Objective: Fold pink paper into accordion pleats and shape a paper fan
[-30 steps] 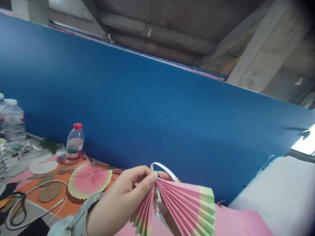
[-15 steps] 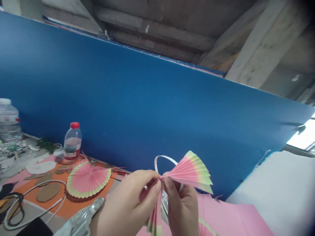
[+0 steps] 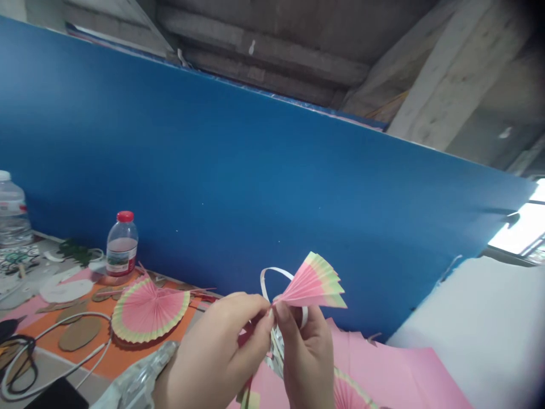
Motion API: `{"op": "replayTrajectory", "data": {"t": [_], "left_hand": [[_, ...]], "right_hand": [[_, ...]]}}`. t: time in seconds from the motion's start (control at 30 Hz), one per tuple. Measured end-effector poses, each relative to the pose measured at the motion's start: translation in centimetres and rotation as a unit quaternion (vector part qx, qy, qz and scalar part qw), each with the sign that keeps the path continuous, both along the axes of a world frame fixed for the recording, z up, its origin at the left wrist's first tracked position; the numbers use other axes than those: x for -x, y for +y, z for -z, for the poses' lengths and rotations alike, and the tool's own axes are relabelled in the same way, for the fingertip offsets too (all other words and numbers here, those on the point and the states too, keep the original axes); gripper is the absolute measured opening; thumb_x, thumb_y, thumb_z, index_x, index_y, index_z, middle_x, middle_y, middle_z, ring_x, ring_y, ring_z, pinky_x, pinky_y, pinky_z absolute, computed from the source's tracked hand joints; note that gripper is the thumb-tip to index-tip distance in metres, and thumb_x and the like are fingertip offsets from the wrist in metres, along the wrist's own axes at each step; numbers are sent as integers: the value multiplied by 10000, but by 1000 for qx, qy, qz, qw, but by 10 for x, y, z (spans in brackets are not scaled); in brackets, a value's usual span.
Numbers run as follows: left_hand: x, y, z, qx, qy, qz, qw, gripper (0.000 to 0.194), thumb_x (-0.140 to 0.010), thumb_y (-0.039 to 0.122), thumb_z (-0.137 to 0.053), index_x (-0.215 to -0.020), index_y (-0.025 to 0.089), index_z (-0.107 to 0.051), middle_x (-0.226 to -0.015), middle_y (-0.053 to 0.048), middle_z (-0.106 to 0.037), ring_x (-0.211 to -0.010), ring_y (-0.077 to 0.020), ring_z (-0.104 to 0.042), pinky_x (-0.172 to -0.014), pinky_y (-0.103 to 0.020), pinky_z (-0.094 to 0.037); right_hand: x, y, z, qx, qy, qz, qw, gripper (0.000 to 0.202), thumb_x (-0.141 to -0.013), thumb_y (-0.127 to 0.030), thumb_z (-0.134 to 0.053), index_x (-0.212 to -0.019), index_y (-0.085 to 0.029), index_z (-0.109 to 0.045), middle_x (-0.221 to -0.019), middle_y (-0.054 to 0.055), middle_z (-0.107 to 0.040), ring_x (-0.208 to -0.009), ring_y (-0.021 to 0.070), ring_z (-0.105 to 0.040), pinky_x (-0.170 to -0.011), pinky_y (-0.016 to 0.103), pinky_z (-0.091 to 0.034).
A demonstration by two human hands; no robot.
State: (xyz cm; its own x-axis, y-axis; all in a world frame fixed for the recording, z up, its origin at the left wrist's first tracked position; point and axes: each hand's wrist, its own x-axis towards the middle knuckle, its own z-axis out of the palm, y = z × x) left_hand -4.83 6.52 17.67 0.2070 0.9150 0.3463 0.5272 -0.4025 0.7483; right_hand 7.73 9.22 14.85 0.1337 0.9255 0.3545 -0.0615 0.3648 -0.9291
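Note:
Between my two hands is a pleated paper fan (image 3: 317,284), pink with a yellow-green edge, pinched at its narrow middle. My left hand (image 3: 230,346) closes thumb and forefinger on the gathered centre. Closed on the same pleats just right of it, my right hand (image 3: 304,355) has its thumb along the base of the fan's raised half. The other half hangs below, mostly behind my left hand. A white strip (image 3: 276,271) loops up behind the fingers. A finished-looking round pink fan (image 3: 151,309) lies on the table to the left.
A red-capped bottle (image 3: 122,244) and a larger clear bottle (image 3: 12,210) stand at the left. A white cable (image 3: 55,324), brown discs (image 3: 80,333) and orange paper (image 3: 104,358) lie there too. Pink paper (image 3: 383,363) spreads at right, below a blue partition (image 3: 255,170).
The fan's raised half has tilted and narrowed a little, shifting left with my right hand. The hanging half has swung further behind my left hand. The view has shifted slightly.

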Motion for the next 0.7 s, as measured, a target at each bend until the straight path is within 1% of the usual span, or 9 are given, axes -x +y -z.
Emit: {"op": "replayTrajectory", "data": {"t": [0.13, 0.23, 0.27, 0.37, 0.43, 0.5, 0.57, 0.6, 0.7], "left_hand": [[-1, 0, 1, 6, -47, -9, 999, 275, -909, 299, -346, -742, 195, -538, -716, -3, -577, -663, -140, -501, -599, -245, -361], [0, 1, 1, 18, -81, 9, 997, 271, -908, 280, -351, -715, 191, -519, -675, 14, -558, -633, -121, -495, -578, -222, -361], [1, 2, 1, 23, -95, 17, 995, 269, -910, 274, -349, -717, 191, -516, -671, 19, -555, -632, -116, -496, -579, -215, -365], [2, 3, 1, 29, -125, 27, 991, 258, -913, 264, -343, -731, 194, -513, -682, 26, -558, -638, -110, -500, -584, -212, -369], [2, 2, 1, 33, -118, 24, 992, 261, -917, 266, -331, -736, 199, -507, -684, 29, -552, -637, -112, -497, -584, -223, -363], [2, 0, 0, 34, -88, 13, 995, 259, -920, 273, -317, -747, 206, -497, -697, 29, -543, -646, -120, -492, -591, -238, -357], [1, -2, -3, 32, -54, 1, 998, 251, -922, 286, -306, -757, 210, -480, -725, 21, -538, -674, -133, -490, -615, -254, -357], [1, -3, -4, 29, -37, -4, 999, 248, -922, 292, -303, -761, 210, -474, -738, 17, -536, -686, -140, -487, -626, -261, -357], [3, -5, -6, 11, -3, -5, 1000, 267, -928, 306, -289, -754, 209, -466, -735, 9, -519, -695, -150, -467, -636, -271, -354]], "right_hand": [[4, -4, 2, 2, -26, 42, 999, 309, -706, -466, -657, -722, -159, -620, -626, 16, -618, -574, 144, -559, -531, 234, -460], [5, -4, 6, -10, -44, 75, 996, 287, -705, -447, -659, -734, -162, -655, -685, 47, -668, -637, 187, -612, -576, 263, -484], [5, -3, 8, -22, -51, 66, 996, 264, -712, -432, -653, -711, -168, -655, -658, 42, -665, -607, 186, -611, -556, 265, -485], [0, 3, 15, -54, -81, -4, 995, 237, -764, -381, -598, -629, -188, -628, -536, 7, -617, -478, 161, -578, -472, 255, -471], [-4, 5, 19, -74, -115, -19, 990, 218, -768, -350, -590, -622, -193, -627, -528, 2, -615, -473, 160, -587, -468, 251, -478], [-5, 5, 21, -96, -137, 3, 986, 169, -754, -342, -600, -707, -190, -656, -623, 24, -660, -548, 180, -623, -509, 261, -500], [-4, 2, 21, -109, -139, 43, 983, 186, -753, -355, -601, -790, -186, -669, -704, 44, -682, -617, 197, -639, -547, 272, -508], [-3, 0, 19, -113, -139, 69, 981, 199, -752, -366, -605, -802, -185, -672, -720, 49, -684, -644, 203, -640, -563, 275, -506], [4, -7, 9, -118, -155, 137, 971, 223, -756, -388, -612, -697, -183, -677, -655, 37, -666, -638, 200, -628, -565, 261, -485]]}}
